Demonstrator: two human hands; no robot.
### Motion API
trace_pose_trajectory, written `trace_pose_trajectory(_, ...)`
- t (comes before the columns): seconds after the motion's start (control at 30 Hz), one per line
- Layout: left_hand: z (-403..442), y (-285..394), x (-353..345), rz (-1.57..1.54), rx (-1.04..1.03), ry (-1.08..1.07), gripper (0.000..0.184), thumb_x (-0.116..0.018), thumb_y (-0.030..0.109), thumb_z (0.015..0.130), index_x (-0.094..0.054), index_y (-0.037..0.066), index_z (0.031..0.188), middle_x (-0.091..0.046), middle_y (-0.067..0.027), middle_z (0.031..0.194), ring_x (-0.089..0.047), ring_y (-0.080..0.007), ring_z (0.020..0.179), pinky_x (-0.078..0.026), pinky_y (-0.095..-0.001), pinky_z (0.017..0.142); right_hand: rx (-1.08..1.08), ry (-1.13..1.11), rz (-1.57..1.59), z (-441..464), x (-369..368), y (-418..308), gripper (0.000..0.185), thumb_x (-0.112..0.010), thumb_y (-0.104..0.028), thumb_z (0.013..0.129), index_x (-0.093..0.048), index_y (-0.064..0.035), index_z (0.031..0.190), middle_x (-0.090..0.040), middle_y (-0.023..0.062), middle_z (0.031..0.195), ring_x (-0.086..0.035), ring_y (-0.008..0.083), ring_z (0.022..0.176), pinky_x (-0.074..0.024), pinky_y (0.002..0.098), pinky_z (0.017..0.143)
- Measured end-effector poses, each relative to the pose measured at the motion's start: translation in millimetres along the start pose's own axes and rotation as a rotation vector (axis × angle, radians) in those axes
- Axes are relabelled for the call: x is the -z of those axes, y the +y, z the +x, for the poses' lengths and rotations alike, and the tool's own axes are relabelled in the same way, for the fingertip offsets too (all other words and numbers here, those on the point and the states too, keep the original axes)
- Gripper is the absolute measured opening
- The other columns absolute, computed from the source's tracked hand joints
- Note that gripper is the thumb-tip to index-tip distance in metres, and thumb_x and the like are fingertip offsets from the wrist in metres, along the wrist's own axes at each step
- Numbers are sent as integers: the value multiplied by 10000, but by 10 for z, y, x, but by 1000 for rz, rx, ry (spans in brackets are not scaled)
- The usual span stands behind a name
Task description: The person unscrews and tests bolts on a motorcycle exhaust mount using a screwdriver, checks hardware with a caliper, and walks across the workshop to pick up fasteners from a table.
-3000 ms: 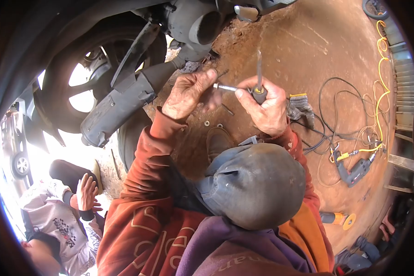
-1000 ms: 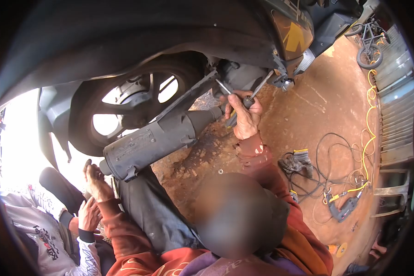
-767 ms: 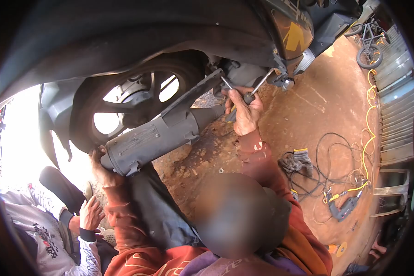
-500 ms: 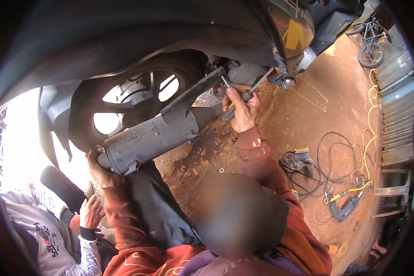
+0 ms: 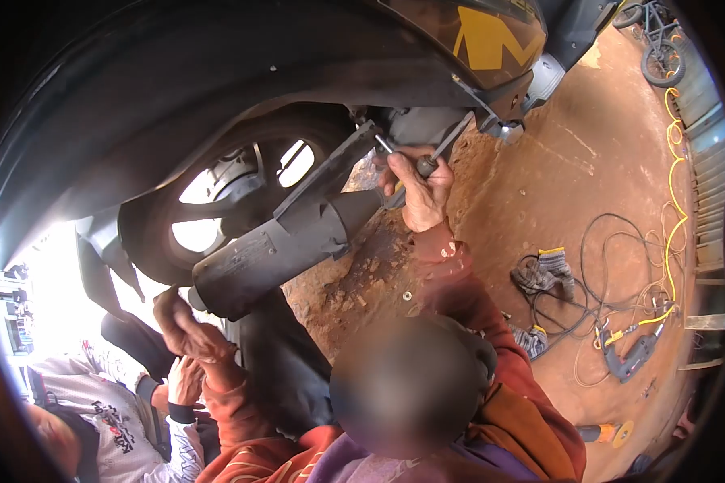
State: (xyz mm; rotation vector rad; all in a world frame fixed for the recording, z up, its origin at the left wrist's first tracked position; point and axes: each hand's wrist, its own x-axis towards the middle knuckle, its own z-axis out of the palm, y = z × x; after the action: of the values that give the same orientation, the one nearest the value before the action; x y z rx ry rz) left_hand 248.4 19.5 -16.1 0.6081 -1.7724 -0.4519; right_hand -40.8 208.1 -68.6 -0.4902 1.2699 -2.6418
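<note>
Reddish-brown floor (image 5: 556, 193) runs under the motorbike (image 5: 217, 88), its panel (image 5: 495, 40) marked in bold yellow, while lettering on a nearby person's pale shirt (image 5: 133, 410) is unreadable. Right-hand fingers (image 5: 415, 181) clasp a screwdriver (image 5: 427, 166) and slim metal rod (image 5: 385, 144) beside the slanting muffler (image 5: 270, 258); left-hand fingers (image 5: 171, 310) bend near its lower end, grip unclear. Gloves (image 5: 546, 274) and looped cables (image 5: 592, 310) lie about, and a blurred dark rounded shape (image 5: 415, 382) blocks some floor.

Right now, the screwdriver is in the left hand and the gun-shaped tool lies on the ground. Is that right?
No: the head view shows the screwdriver in the right hand. The gun-shaped tool does lie on the ground.
</note>
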Motion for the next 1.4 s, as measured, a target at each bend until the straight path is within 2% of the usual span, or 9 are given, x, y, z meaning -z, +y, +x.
trace_pose_trajectory(0.13, 346, 859, -659, 28, -200, -635, 209, -548, 9, 799, -620, -28, 991, -553, -156, 843, -549, -297, 719, -451, -370, 692, -59, -12, 121, -25, -42, 7, 172, -703, -83, 878, -581, 21, 936, -697, 191, 835, -622, 161, 592, -470, 254, 489)
trace_pose_trajectory(0.2, 413, 937, -1179, 111, -521, -676, 174, -627, 92, 802, -619, -5, 946, -586, -172, 898, -571, -335, 739, -479, -406, 673, -48, -4, 35, -51, -37, 17, 176, -705, -90, 877, -577, 17, 933, -698, 183, 833, -627, 157, 602, -469, 247, 487)
trace_pose_trajectory(0.27, 373, 976, -1540, 269, -474, -788, 265, -690, 190, 816, -595, -3, 970, -583, -188, 894, -575, -390, 874, -482, -461, 769, -33, -31, -2, -53, -28, -16, 143, -683, -101, 890, -591, -6, 942, -698, 164, 851, -612, 147, 609, -465, 256, 501)
trace_pose_trajectory(0.93, 409, 683, -1885, 28, -393, -748, 194, -717, 218, 805, -672, 46, 883, -654, -193, 787, -625, -408, 788, -498, -477, 704, 174, 277, -276, -143, -103, 259, 321, -780, -48, 816, -556, -10, 1043, -636, 49, 854, -560, 78, 640, -468, 215, 561)
trace_pose_trajectory(1.07, 441, 679, -1869, -39, -331, -782, 196, -717, 222, 802, -675, 41, 866, -661, -196, 788, -632, -410, 774, -500, -478, 688, 389, 189, -863, -790, 239, -193, 286, -726, -186, 878, -567, -21, 1049, -605, 50, 769, -531, 148, 575, -441, 299, 517)
trace_pose_trajectory(1.2, 448, 702, -1862, -31, -286, -831, 222, -718, 239, 801, -668, 29, 856, -663, -203, 799, -637, -411, 782, -500, -480, 678, -480, -146, -1626, -1534, 1242, -603, 345, -693, -293, 867, -606, -26, 1068, -648, 213, 906, -629, 388, 834, -504, 400, 716)
trace_pose_trajectory(1.23, 447, 695, -1875, -17, -291, -828, 234, -718, 247, 801, -664, 25, 854, -662, -206, 799, -637, -414, 782, -501, -482, 674, -471, -138, -1636, -1515, 1269, -633, 345, -693, -293, 867, -606, -26, 1068, -648, 213, 906, -629, 388, 834, -504, 400, 716)
trace_pose_trajectory(1.3, 444, 690, -1882, 2, -298, -826, 247, -718, 256, 802, -660, 21, 852, -661, -210, 799, -637, -418, 782, -501, -483, 669, 433, -197, -1778, -1377, 1148, -677, 260, -667, -212, 890, -617, -1, 1034, -650, 203, 843, -635, 379, 789, -502, 399, 707)
trace_pose_trajectory(1.4, 417, 674, -1846, 22, -281, -827, 250, -720, 262, 803, -657, 24, 848, -660, -212, 804, -637, -414, 788, -501, -477, 671, 348, -51, -1099, -626, 526, -509, 170, -638, -95, 919, -644, 26, 1037, -670, 138, 849, -642, 240, 735, -499, 321, 652)
